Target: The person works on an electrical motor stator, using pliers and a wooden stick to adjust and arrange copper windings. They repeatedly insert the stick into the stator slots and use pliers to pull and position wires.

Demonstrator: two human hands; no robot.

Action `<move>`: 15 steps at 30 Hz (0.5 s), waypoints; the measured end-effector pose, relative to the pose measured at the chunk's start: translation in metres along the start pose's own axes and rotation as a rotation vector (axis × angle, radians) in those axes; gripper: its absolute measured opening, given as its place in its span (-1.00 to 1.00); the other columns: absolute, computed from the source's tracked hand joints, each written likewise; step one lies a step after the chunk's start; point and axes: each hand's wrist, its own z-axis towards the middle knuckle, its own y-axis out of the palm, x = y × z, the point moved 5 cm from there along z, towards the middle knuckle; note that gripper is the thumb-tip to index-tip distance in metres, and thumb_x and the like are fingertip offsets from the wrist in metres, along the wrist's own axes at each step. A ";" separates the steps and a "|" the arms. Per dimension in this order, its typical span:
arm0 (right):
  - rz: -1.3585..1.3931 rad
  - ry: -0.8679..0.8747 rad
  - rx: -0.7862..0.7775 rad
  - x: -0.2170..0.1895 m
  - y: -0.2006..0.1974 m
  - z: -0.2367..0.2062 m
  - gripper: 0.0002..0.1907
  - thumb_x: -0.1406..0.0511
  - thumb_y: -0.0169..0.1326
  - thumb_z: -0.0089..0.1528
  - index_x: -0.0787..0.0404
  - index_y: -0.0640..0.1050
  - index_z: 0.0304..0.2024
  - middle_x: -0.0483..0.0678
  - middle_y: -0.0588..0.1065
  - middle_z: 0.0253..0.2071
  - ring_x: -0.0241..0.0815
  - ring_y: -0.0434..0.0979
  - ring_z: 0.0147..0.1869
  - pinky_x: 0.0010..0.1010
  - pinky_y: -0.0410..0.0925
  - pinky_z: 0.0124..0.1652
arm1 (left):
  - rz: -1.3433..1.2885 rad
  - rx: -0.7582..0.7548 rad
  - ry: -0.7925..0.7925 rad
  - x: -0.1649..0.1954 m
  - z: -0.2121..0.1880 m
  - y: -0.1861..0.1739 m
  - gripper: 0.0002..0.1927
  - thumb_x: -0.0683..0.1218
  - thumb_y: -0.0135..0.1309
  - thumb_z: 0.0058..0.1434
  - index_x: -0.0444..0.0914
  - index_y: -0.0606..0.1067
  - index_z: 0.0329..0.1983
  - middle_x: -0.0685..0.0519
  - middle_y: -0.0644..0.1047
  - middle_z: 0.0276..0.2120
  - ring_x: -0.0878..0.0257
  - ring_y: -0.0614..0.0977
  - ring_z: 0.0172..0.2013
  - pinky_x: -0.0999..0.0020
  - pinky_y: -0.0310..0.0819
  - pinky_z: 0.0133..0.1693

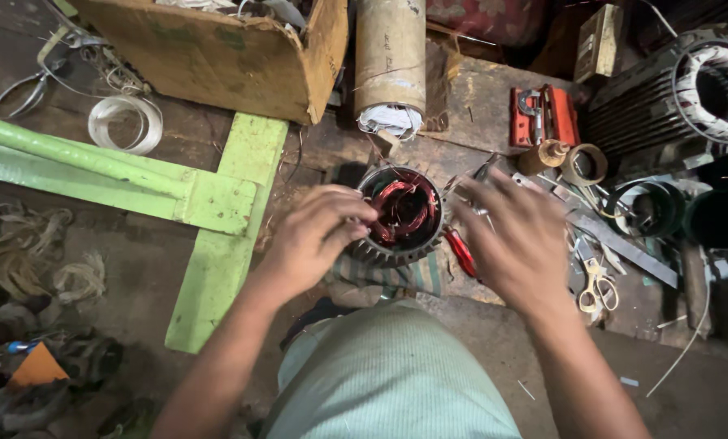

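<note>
A round motor stator [403,216] with red copper windings inside a finned metal ring sits on a striped cloth [404,276] over my knee. My left hand [315,236] rests on its left rim, fingers bent onto the windings. My right hand [514,240] hovers just right of the stator, blurred, fingers spread, holding nothing I can make out. Red-handled pliers [460,248] lie under that hand beside the stator.
A green metal frame [217,203] lies left. A cardboard box [234,57] and cardboard tube [390,61] stand behind. A red case [544,115], tape rolls [583,164], scissors [596,286] and a large finned motor [689,93] crowd the right. White tape coil [126,123] at far left.
</note>
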 end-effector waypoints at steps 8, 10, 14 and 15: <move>-0.033 0.310 -0.191 0.016 0.021 -0.025 -0.87 0.31 0.14 0.35 0.11 0.58 -0.04 -0.13 0.59 -0.08 -0.14 0.58 0.03 -0.07 0.27 0.22 | 0.107 -0.062 0.010 0.006 -0.014 0.021 -0.63 -0.35 0.11 0.12 -0.20 0.62 -0.02 0.03 0.60 -0.07 0.12 0.66 0.00 0.26 0.61 0.07; 0.266 0.486 -0.145 0.019 0.023 -0.051 -0.88 0.33 0.14 0.38 0.15 0.55 -0.03 -0.08 0.60 -0.02 -0.11 0.59 0.02 -0.29 0.41 0.02 | 0.100 -0.044 0.024 0.009 -0.013 0.022 -0.70 -0.30 0.16 0.10 -0.18 0.60 -0.11 0.10 0.61 -0.10 0.15 0.67 -0.02 0.27 0.62 0.05; 1.228 1.218 -0.212 0.010 0.084 -0.109 -0.81 0.36 0.12 0.29 0.20 0.56 -0.04 -0.07 0.60 -0.25 -0.25 0.57 -0.21 -0.38 0.44 -0.17 | 0.196 -0.030 0.123 0.016 -0.004 0.035 -0.80 -0.15 0.29 0.09 -0.16 0.61 -0.20 0.15 0.58 -0.21 0.18 0.63 -0.13 0.22 0.51 -0.08; 1.379 1.281 -0.176 0.005 0.096 -0.114 -0.80 0.37 0.13 0.26 0.21 0.56 -0.05 -0.07 0.60 -0.25 -0.26 0.59 -0.18 -0.39 0.44 -0.15 | 0.201 -0.049 0.102 0.017 0.000 0.039 -0.81 -0.11 0.30 0.09 -0.13 0.61 -0.22 0.16 0.57 -0.24 0.18 0.60 -0.13 0.21 0.48 -0.09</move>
